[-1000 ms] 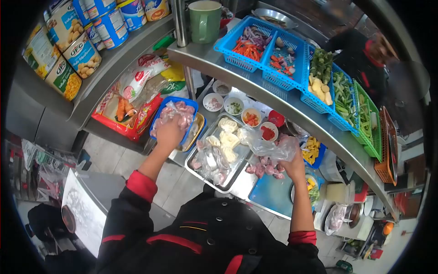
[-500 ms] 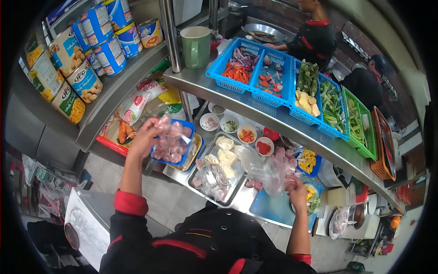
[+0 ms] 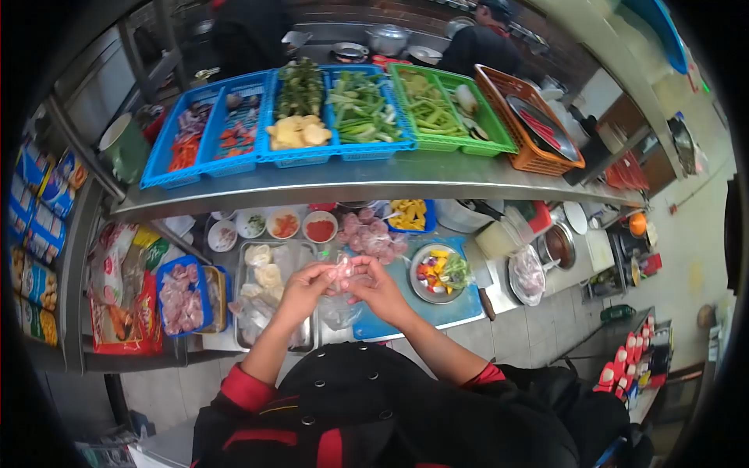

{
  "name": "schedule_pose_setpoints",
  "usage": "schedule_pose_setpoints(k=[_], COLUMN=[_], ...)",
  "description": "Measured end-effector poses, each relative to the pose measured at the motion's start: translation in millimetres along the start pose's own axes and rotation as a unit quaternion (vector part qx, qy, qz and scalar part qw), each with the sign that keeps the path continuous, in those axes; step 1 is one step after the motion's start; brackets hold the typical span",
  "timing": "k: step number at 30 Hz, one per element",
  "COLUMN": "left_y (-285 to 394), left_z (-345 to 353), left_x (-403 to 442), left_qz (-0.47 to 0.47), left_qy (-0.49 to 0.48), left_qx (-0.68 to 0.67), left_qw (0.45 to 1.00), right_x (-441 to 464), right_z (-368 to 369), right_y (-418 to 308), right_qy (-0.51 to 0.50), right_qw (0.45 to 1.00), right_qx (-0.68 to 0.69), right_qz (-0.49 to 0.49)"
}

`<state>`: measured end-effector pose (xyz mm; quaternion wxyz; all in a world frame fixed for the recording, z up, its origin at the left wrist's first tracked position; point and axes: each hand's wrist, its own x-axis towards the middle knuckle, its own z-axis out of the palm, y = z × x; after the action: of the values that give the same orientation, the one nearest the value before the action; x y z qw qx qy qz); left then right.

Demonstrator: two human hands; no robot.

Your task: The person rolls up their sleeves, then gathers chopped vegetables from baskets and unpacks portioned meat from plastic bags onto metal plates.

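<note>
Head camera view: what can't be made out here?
In the head view:
Shiny pinkish thing between the hands: its full shape and what it is, partly covered by the fingers of the bare left hand and bare right hand.
Black-clothed person at back left: the head, cut off by the top edge.
Blue-and-white tin cans: fine print, too small and blurred.

left hand (image 3: pixel 307 290) + right hand (image 3: pixel 378 287) | holding pinkish packet (image 3: pixel 341 272) | vegetables (image 3: pixel 438 273) in dish (image 3: pixel 434 297)

Black jacket (image 3: pixel 468 405), red cuffs (image 3: pixel 248 388), round metallic buttons (image 3: pixel 320 383)
</note>
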<state>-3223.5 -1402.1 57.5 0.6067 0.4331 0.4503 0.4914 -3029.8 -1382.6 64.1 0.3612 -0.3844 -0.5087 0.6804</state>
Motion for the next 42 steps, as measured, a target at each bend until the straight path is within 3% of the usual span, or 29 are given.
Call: schedule_pose_setpoints(k=[3,5,10,12,13,14,15,18,23,27,31,33,35,37,39,40,42], left_y=[-15,-15,-13,-34,-46,-53,-60,-73,-90,-104,-121,-114,-99,-95,-103,-107,-113], left_z=[34,53,100,114,120,128,135,160,195,202,201,205,225,235,232,230,227], left_x=[22,37,56,69,75,80,82,80,82,82,91,101,107,114,120,123,129], left_qz=[0.042,0.104,0.044,0.126,0.123,-0.023,-0.167,-0.205,-0.239,-0.251,-0.269,-0.276,-0.257,-0.239,-0.169,-0.166,-0.159], left_qy=[0.006,0.028,0.061,0.025,0.025,0.002,-0.018,-0.001,0.007,-0.026,-0.044,-0.026,-0.008,0.015,0.03,0.034,0.031], left_qx=[0.05,0.164,0.207,0.283,0.288,0.126,-0.042,-0.145,-0.13,-0.028,-0.041,-0.27,-0.292,-0.318,-0.235,-0.24,-0.121], left_qw=[0.998,0.981,0.975,0.951,0.95,0.992,0.985,0.968,0.962,0.967,0.961,0.922,0.921,0.917,0.957,0.956,0.979], right_x=[4,7,4,2,1,0,0,-5,-11,-17,-13,-5,8,10,7,6,2], right_z=[-34,-52,-94,-119,-133,-147,-161,-194,-238,-258,-271,-283,-297,-309,-317,-320,-313], right_y=[14,16,-2,2,5,11,18,35,55,73,84,82,96,99,84,74,54], right_qy=[0.035,0.041,0.079,0.055,0.031,0.029,0.008,-0.043,-0.088,-0.091,-0.059,-0.045,-0.106,-0.105,-0.139,-0.144,-0.111], right_qw=[0.998,0.996,0.995,0.997,0.998,0.998,0.998,0.997,0.994,0.983,0.966,0.947,0.892,0.885,0.871,0.893,0.924], right_qx=[0.047,0.074,0.051,0.054,0.048,0.053,0.064,0.068,0.05,0.123,0.224,0.289,0.426,0.437,0.452,0.406,0.331], right_qz=[-0.039,-0.04,-0.019,-0.01,-0.003,-0.002,0.0,0.004,0.049,0.101,0.118,0.136,0.103,0.123,0.131,0.133,0.155])
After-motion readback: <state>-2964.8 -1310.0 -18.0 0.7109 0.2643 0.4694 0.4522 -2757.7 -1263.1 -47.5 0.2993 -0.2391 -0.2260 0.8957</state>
